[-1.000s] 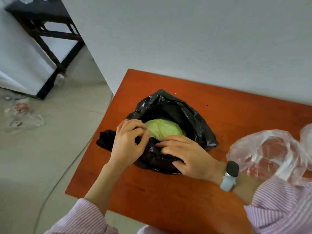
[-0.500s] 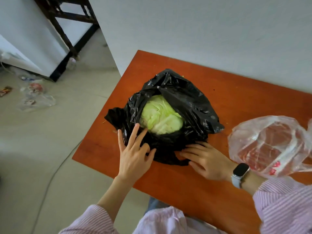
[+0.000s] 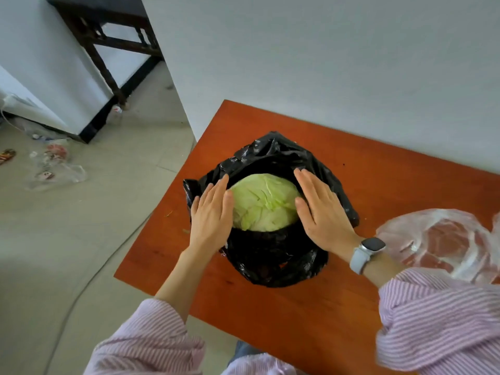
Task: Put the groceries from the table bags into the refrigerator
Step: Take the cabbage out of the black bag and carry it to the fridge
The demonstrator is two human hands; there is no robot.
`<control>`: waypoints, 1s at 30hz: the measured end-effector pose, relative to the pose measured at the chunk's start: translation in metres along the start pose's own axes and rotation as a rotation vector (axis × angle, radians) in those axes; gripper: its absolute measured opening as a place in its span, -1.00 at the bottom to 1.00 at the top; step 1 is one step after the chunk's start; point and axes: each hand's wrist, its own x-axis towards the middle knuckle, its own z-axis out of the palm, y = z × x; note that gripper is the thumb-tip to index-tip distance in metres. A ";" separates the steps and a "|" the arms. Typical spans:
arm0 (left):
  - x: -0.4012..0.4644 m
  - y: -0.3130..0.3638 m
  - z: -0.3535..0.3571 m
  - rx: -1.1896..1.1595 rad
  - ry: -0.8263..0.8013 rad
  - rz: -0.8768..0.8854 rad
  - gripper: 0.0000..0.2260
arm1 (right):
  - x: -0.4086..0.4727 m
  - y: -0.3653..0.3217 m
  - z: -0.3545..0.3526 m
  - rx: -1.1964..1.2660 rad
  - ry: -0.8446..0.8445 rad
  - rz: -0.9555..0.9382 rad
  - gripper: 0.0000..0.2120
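A pale green cabbage (image 3: 263,203) sits in an open black plastic bag (image 3: 273,255) on the reddish-brown table (image 3: 284,315). My left hand (image 3: 212,215) lies with straight fingers against the cabbage's left side, inside the bag's rim. My right hand (image 3: 320,212), with a grey watch on the wrist, lies flat against its right side. Both hands flank the cabbage with fingers extended. A clear plastic bag of red meat (image 3: 443,242) lies at the table's right edge of view.
The table stands against a white wall (image 3: 324,63). On the tiled floor to the left lie crumpled clear bags and wrappers (image 3: 54,169) and a thin cable (image 3: 89,280). A dark wooden stand (image 3: 108,36) is at the back left.
The bag's mouth has been spread open, baring the cabbage. Both hands moved from the bag's front edge up to the cabbage's two sides.
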 end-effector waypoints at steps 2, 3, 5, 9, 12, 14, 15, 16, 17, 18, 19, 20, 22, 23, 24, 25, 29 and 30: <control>0.018 -0.008 -0.005 -0.120 -0.122 -0.006 -0.41 | 0.014 0.007 0.002 0.036 -0.039 0.029 -0.43; 0.032 -0.014 -0.002 -0.171 -0.193 -0.019 -0.39 | 0.021 0.011 0.003 0.083 -0.085 0.047 -0.44; 0.055 -0.022 0.006 -0.295 -0.313 -0.136 -0.36 | 0.031 0.020 0.009 0.256 -0.191 0.117 -0.49; 0.073 -0.028 0.015 -0.619 -0.561 -0.326 -0.39 | 0.043 0.042 0.019 0.492 -0.220 0.311 -0.57; 0.059 -0.040 0.016 -0.606 -0.588 -0.439 -0.32 | 0.034 0.054 0.026 0.200 -0.262 0.221 -0.44; 0.052 -0.048 0.021 -0.514 -0.483 -0.469 -0.28 | 0.019 0.058 0.027 0.080 -0.251 0.155 -0.31; 0.048 -0.049 0.021 -0.493 -0.361 -0.441 -0.42 | 0.010 0.059 0.026 0.038 -0.234 0.125 -0.30; 0.042 -0.049 0.020 -0.464 -0.217 -0.374 -0.58 | -0.001 0.058 0.025 0.006 -0.212 0.100 -0.33; 0.034 -0.046 0.019 -0.425 -0.089 -0.290 -0.66 | -0.011 0.056 0.024 -0.006 -0.182 0.082 -0.37; 0.025 -0.042 0.015 -0.399 0.011 -0.209 -0.67 | -0.021 0.052 0.023 0.001 -0.134 0.071 -0.39; 0.016 -0.038 0.011 -0.380 0.086 -0.133 -0.62 | -0.029 0.047 0.021 0.030 -0.082 0.078 -0.41; 0.007 -0.036 0.010 -0.350 0.121 -0.065 -0.57 | -0.034 0.038 0.018 0.082 -0.039 0.105 -0.41; -0.009 -0.034 0.012 -0.271 0.118 0.067 -0.48 | -0.042 0.021 0.012 0.186 -0.019 0.171 -0.40; -0.017 -0.032 0.015 -0.239 0.094 0.120 -0.43 | -0.044 0.015 0.012 0.182 -0.026 0.172 -0.37; -0.026 -0.031 0.020 -0.223 0.070 0.160 -0.36 | -0.047 0.012 0.014 0.131 -0.046 0.164 -0.32; -0.034 -0.029 0.025 -0.210 0.058 0.184 -0.30 | -0.050 0.013 0.018 0.063 -0.072 0.168 -0.26; -0.057 -0.034 0.050 -0.039 0.053 0.051 -0.05 | -0.076 0.033 0.037 -0.232 -0.156 0.142 -0.17; -0.064 -0.036 0.056 0.022 0.026 -0.009 -0.01 | -0.086 0.039 0.042 -0.311 -0.191 0.077 -0.19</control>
